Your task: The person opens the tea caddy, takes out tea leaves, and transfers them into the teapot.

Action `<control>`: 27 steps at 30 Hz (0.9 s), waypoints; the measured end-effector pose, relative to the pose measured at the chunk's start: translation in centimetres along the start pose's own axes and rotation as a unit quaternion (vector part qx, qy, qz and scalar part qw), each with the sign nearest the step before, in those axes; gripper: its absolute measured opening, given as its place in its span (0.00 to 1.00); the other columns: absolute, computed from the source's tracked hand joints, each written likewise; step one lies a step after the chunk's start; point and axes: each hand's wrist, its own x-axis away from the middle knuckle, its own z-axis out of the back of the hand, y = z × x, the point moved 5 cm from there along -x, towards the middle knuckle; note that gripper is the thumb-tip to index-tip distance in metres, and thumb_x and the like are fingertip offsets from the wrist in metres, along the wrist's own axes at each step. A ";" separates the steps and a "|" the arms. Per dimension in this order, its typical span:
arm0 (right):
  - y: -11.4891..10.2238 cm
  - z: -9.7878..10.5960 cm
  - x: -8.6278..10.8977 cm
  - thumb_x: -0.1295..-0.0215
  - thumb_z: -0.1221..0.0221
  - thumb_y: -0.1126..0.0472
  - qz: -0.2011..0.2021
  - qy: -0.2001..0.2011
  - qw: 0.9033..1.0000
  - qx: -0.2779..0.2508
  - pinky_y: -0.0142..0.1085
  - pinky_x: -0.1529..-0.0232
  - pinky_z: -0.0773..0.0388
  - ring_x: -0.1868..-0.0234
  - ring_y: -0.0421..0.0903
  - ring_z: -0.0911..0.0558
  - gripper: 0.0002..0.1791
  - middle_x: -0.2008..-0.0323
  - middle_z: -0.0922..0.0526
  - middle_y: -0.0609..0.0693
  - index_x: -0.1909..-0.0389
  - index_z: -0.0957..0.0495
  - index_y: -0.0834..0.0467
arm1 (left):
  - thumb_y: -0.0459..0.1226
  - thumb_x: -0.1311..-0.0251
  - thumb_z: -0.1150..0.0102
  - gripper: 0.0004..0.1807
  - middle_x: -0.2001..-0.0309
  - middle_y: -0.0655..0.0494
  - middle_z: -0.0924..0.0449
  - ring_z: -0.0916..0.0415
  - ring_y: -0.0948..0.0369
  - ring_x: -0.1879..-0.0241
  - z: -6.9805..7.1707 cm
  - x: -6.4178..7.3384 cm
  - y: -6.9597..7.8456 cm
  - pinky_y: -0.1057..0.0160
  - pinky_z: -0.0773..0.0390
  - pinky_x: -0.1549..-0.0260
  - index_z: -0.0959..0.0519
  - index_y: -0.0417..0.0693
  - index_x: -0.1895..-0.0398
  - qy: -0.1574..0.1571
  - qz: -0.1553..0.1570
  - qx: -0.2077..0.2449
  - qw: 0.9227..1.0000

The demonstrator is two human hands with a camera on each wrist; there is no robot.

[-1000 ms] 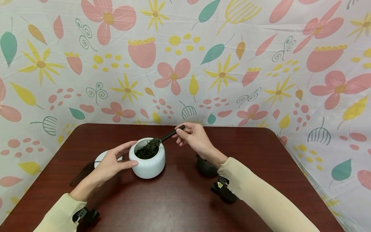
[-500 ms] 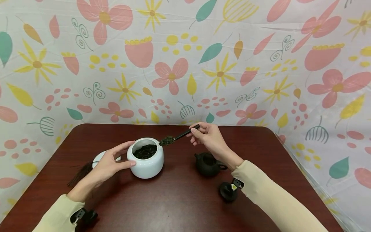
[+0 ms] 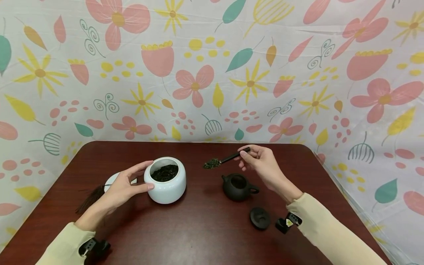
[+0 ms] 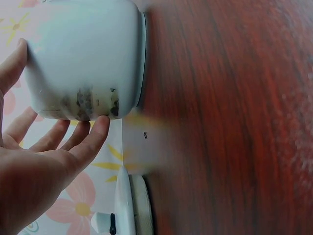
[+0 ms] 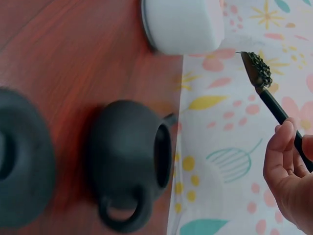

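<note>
A white ceramic jar (image 3: 166, 193) with dark tea leaves (image 3: 164, 173) inside stands on the table at centre left. My left hand (image 3: 120, 189) holds its left side, thumb in front and fingers behind, as the left wrist view also shows. Between thumb and fingers, my right hand (image 3: 261, 163) pinches the black handle of a tea scoop (image 3: 230, 157). Dry tea leaves (image 5: 260, 69) are heaped on the scoop's blade, which hangs between the jar and a small black teapot (image 3: 237, 187). The teapot is uncovered, and its lid (image 3: 260, 218) lies in front of it.
Behind my left hand lies the jar's white lid (image 4: 126, 205), with a brown tassel (image 3: 91, 198) beside it. A flowered cloth (image 3: 198, 73) hangs along the back edge of the dark wooden table (image 3: 198, 232).
My right hand has moved right, carrying the loaded scoop out of the jar and past its rim. The teapot and its lid are now uncovered by the arm. My left hand stays on the jar.
</note>
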 end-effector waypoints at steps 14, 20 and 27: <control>2.1 3.8 3.3 0.19 0.42 0.58 -0.011 0.034 0.999 0.014 0.39 0.62 0.14 0.66 0.49 0.15 0.18 0.60 0.10 0.56 0.41 0.24 0.69 | 0.35 0.36 0.25 0.42 0.27 0.46 0.30 0.33 0.44 0.29 0.3 0.1 -0.6 0.65 0.21 0.47 0.32 0.51 0.20 -0.001 0.001 0.006 1.000; 2.8 5.2 4.6 0.18 0.42 0.59 -0.004 0.050 0.998 0.022 0.38 0.63 0.15 0.67 0.49 0.15 0.18 0.62 0.11 0.56 0.42 0.24 0.71 | 0.35 0.36 0.25 0.41 0.27 0.45 0.30 0.33 0.43 0.29 0.3 0.0 -0.6 0.65 0.21 0.47 0.33 0.51 0.20 -0.004 -0.002 0.009 1.000; 4.1 6.2 5.7 0.18 0.43 0.57 -0.020 0.055 0.998 0.033 0.39 0.62 0.15 0.64 0.52 0.15 0.20 0.61 0.12 0.55 0.40 0.25 0.70 | 0.35 0.37 0.25 0.42 0.27 0.46 0.30 0.32 0.44 0.30 0.2 -0.1 -0.6 0.65 0.21 0.46 0.32 0.52 0.21 -0.002 -0.003 0.008 1.000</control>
